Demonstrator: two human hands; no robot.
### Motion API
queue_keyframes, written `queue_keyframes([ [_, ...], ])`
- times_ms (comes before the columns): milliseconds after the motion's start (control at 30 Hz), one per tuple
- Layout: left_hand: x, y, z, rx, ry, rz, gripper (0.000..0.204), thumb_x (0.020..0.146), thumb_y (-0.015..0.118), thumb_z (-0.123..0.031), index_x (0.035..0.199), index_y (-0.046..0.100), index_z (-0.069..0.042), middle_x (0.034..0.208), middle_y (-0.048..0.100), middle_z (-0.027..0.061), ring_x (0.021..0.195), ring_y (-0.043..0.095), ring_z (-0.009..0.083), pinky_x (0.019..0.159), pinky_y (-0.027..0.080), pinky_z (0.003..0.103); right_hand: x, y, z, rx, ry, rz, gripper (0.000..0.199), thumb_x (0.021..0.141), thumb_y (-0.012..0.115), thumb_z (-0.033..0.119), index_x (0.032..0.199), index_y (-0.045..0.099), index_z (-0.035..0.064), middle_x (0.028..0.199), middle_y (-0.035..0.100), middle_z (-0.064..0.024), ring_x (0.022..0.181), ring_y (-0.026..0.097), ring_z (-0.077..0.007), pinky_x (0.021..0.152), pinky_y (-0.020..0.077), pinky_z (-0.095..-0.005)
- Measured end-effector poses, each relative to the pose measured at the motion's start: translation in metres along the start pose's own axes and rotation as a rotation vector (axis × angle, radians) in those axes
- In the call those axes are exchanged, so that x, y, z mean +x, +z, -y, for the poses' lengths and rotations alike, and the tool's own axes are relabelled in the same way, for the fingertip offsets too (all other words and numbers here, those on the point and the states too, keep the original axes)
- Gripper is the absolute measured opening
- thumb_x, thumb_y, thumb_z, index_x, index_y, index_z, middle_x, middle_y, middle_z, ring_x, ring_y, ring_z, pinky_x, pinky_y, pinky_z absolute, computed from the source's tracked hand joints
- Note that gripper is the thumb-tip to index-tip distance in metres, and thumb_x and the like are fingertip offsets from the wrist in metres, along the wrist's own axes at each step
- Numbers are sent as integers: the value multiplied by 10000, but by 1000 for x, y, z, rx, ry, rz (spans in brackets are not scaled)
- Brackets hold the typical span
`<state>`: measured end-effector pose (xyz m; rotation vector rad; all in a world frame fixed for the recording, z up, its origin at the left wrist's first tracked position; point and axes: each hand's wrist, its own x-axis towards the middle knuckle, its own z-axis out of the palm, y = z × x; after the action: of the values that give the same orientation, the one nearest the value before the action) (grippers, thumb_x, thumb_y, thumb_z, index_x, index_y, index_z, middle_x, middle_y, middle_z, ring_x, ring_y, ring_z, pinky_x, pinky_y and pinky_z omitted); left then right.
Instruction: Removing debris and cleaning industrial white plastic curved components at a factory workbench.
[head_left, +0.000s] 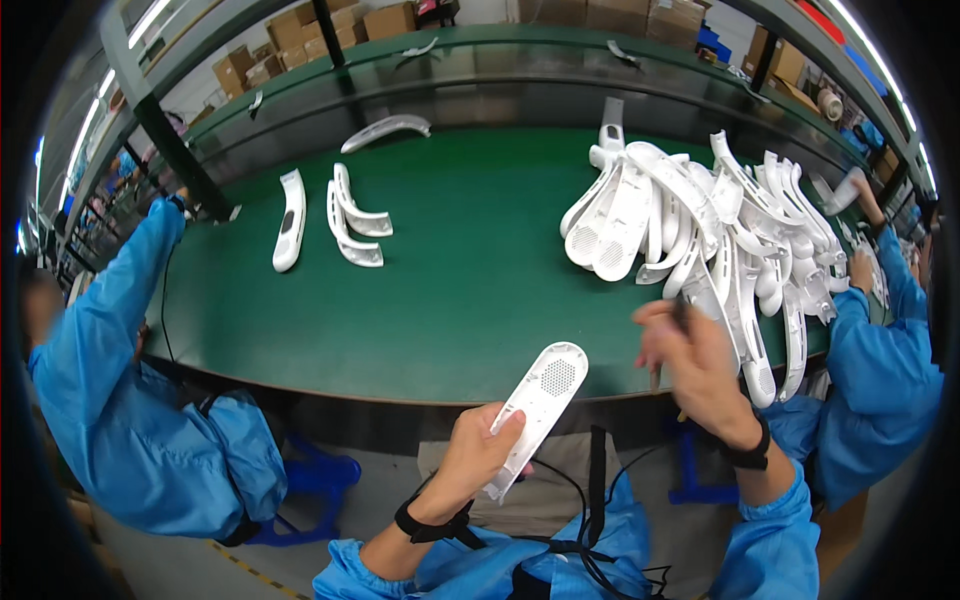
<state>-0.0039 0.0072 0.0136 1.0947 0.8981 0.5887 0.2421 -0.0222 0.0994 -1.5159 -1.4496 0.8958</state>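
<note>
In my left hand [468,452] I hold a long white plastic shell [543,400] at its lower part, thumb on top. A patch of small holes marks its rounded upper end, which tilts up and right over the bench's front edge. My right hand [695,355] is raised to the right of the shell and apart from it, its fingers closed around a slim dark hand tool [682,316]. Motion blur and the fingers hide the tool's exact kind. Just beyond the right hand lies a large pile of curved white plastic shells [700,215].
The green bench top [430,290] carries several separate white shells [290,222] at the left and a curved one [385,130] at the back. Co-workers in blue smocks sit at left [130,390] and right [870,370]. Black cords [580,500] hang over my lap.
</note>
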Motion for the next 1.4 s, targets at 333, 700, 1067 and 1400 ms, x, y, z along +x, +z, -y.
queue_keyframes([
  [333,5,9,32,-55,-4,-90,303,997,511,-184,1091,603,89,777,662,93,585,654,142,499,520,258,17,33,-27,-186,-545,-296,209,969,542,165,948,609,-31,933,606,-140,787,568,-226,681,462,-335],
  [700,7,10,28,-271,-157,-65,303,1006,521,-222,1014,600,70,760,646,107,578,653,178,541,550,298,10,35,-40,157,-61,-89,182,896,678,55,1059,637,-14,859,663,-79,729,592,-88,637,480,-239],
  [1067,9,14,23,-327,-112,-80,320,1004,527,-252,999,621,54,742,620,64,556,616,133,506,537,262,-35,67,-29,-11,-453,-95,159,852,666,-29,1006,630,-45,1050,682,-201,866,697,-241,756,564,-319],
  [1400,5,15,29,-400,-74,-80,316,1014,503,-227,1006,632,61,732,622,52,542,604,114,470,499,247,-25,72,3,-233,-634,30,185,805,687,-58,983,641,-43,1013,692,-187,825,696,-293,727,563,-336],
])
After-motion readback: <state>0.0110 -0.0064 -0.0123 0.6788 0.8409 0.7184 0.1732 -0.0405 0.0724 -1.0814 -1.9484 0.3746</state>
